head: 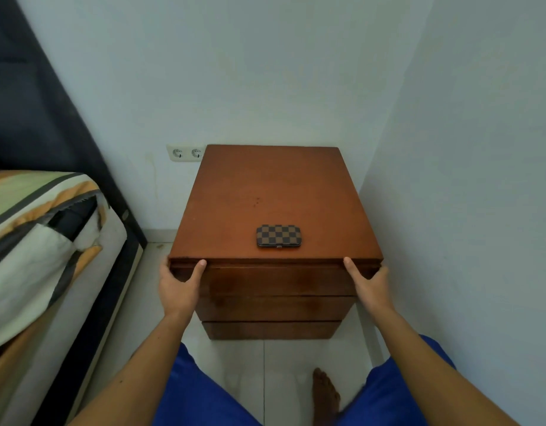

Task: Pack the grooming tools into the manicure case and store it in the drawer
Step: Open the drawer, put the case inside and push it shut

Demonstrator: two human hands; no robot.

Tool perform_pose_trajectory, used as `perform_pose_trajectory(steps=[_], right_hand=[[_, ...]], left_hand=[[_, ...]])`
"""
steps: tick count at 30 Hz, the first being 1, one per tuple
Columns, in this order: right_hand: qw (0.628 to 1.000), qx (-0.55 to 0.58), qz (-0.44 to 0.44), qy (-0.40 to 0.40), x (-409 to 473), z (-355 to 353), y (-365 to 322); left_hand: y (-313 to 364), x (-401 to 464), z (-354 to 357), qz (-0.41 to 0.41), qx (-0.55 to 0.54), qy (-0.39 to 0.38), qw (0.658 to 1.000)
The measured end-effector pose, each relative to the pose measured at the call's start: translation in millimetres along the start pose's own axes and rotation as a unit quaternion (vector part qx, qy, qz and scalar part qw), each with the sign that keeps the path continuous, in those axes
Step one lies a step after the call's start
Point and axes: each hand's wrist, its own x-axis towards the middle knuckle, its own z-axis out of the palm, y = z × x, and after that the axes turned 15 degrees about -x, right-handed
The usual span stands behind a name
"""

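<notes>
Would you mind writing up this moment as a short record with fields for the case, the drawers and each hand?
case: checkered manicure case, closed, lying flat on the nightstand top near its front edge
drawers: three fronts visible; top drawer looks shut or barely open
left hand: grips the top drawer's left end
right hand: grips its right end
tools: none visible

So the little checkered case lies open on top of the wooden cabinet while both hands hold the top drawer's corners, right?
Not quite: the checkered case lies closed on the cabinet. The head view shows this. The left hand and right hand do hold the top drawer corners.
</notes>
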Motion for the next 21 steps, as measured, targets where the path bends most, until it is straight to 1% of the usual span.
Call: perform_pose_trajectory(steps=[6, 11, 15, 21], right_hand=[[1.000, -0.021, 0.005, 0.004, -24, -8, 10], [1.000, -0.028, -0.003, 0.006, -54, -19, 19], [0.999, -0.040, 0.003, 0.007, -81, -27, 31], [0.998, -0.050, 0.000, 0.028, -112, -34, 46]], left_hand=[[-1, -13, -21, -0.007, 0.047, 0.011, 0.999], [-3, -42, -46, 0.027, 0.086, -0.008, 0.996], [-2, -72, -69, 0.035, 0.090, -0.019, 0.995], [-3, -105, -87, 0.050, 0.082, -0.014, 0.995]])
